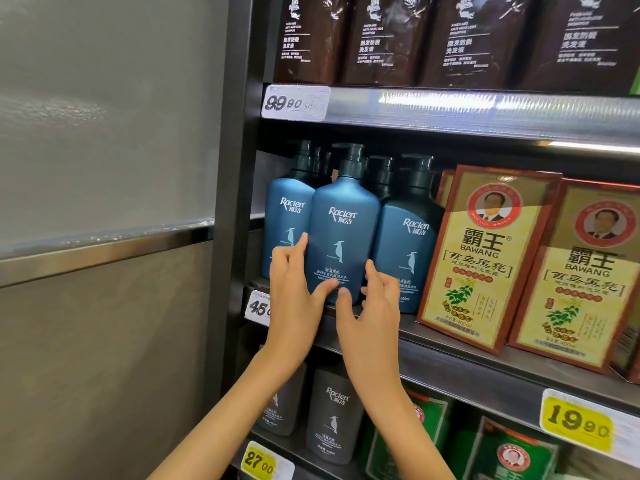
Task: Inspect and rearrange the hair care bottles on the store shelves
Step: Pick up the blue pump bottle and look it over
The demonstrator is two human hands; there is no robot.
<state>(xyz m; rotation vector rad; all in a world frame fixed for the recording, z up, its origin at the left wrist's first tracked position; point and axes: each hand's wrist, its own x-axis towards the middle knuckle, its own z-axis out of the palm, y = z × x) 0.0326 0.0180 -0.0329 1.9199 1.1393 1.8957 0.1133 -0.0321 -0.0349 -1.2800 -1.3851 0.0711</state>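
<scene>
Dark metal shelf (pixel 450 344): the middle tier carries the stock. Its front lip is narrow, so anything drawn forward has little ledge left to stand on.
Red-and-yellow cardboard boxes (pixel 485 258): they lean just beside the bottle row. A sideways nudge through the right-hand blue bottle (pixel 408 251) could tip them.
Middle blue plastic pump bottle (pixel 343 230): upright on the middle tier, set forward of its neighbours, base near the lip. It is held low, with the tall body and pump above the grip, so it may topple outward if tilted.
Left-hand blue bottle (pixel 285 220): close against the middle one. It may get dragged along.
Left hand (pixel 294 299): fingers lie along the bottle's left flank, thumb on its front, lightly pinching.
Right hand (pixel 375 313): fingers curl round the right flank, thumb on the front. The smooth matte surface could slip.
White price tag (pixel 258 308): partly hidden by the left wrist, which may snag it.
</scene>
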